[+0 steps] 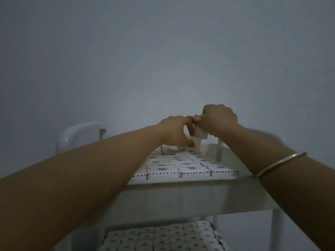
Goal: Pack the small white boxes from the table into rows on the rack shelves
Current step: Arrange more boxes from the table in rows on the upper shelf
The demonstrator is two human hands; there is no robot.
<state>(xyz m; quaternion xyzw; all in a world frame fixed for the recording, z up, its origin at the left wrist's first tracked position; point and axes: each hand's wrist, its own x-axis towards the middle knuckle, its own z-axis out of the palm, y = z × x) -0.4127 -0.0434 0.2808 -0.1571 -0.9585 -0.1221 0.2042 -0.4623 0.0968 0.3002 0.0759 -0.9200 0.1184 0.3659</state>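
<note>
Two hands hold one small white box above the far end of the top shelf.
Right hand fingers curl round it, left hand pinches its side; rows of boxes fill that shelf.

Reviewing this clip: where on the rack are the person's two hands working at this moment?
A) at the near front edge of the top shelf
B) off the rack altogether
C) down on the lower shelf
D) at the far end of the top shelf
D: the left hand and right hand meet around white boxes at the far end of the top shelf, beyond the packed rows.
</note>
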